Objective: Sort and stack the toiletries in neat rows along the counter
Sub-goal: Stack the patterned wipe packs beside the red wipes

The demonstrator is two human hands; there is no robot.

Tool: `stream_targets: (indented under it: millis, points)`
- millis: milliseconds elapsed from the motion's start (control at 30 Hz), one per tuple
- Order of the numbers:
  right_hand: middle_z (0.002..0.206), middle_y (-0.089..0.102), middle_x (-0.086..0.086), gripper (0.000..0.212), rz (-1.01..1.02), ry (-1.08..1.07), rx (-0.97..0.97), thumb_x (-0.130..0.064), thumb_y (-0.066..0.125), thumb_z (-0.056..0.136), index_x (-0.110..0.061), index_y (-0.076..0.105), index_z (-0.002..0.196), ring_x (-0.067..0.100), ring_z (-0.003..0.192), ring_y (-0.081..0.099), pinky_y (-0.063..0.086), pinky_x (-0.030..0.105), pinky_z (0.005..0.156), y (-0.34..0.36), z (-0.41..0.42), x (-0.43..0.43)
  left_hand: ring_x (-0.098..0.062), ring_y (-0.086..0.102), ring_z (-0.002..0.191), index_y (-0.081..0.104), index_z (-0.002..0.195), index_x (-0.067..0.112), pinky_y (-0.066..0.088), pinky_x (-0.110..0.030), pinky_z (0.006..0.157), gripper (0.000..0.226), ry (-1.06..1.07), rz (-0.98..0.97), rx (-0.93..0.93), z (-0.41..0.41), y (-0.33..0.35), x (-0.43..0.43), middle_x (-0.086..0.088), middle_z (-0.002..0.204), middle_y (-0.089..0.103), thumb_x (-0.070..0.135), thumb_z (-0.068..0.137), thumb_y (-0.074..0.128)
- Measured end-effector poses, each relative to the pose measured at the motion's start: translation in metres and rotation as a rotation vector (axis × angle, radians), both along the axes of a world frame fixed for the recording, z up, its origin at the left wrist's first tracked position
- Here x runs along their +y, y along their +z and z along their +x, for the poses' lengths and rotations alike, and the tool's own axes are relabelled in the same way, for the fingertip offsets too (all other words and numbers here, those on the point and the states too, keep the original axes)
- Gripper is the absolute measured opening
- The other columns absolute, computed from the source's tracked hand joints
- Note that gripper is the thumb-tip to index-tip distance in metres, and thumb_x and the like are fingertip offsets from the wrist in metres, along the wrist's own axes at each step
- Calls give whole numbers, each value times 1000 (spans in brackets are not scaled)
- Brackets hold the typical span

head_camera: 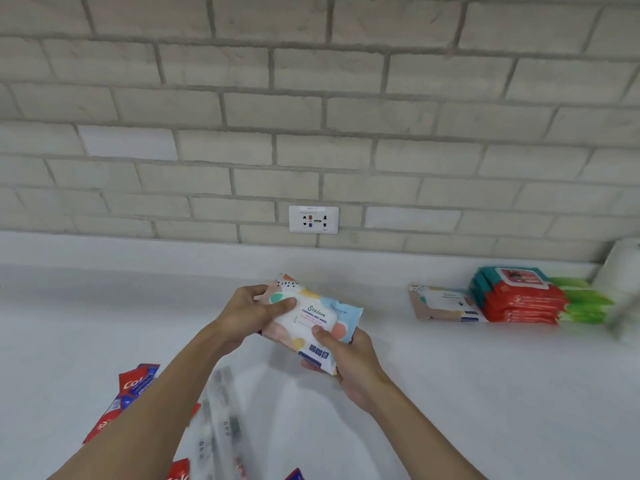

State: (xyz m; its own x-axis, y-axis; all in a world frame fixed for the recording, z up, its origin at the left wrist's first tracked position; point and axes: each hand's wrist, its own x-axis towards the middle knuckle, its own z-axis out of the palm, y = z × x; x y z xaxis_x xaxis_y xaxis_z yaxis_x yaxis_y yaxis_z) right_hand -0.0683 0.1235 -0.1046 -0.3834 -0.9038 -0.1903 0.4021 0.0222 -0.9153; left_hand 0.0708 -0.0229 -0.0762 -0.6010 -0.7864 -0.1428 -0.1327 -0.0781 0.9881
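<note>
Fingers (280, 304) of left hand (242, 317) and right hand (349, 358) clamp soft pastel-patterned wet-wipes pack (311, 320) from both ends, held above white worktop (450, 393). Matching flat pack (443, 303) lies well right of fingers, touching red-and-teal pack stack (516, 299); green packs (581, 299) beyond. Judgement: carry level, set squarely on matching pack, edges aligned. Red toothpaste boxes (135, 389) below left forearm partly hidden; clear long packets (221, 420) blurred, unidentifiable.

Wipes pack (313, 320) mid-counter (450, 393); wipes stacks (519, 299) far right by wall; toothpaste boxes (135, 389) near left.
</note>
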Motion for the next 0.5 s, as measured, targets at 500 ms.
stream_targets:
  millis: [500]
  points:
    - [95,76,9,29,105,-212,71,-9,74,85,-8,64,112,26,80,74,60,39,65,-2,-152,37,-32,72,88,63,110,9,59,-43,78,41,-141,88,-33,-146,-12,26,-13,98,75,18,75,83]
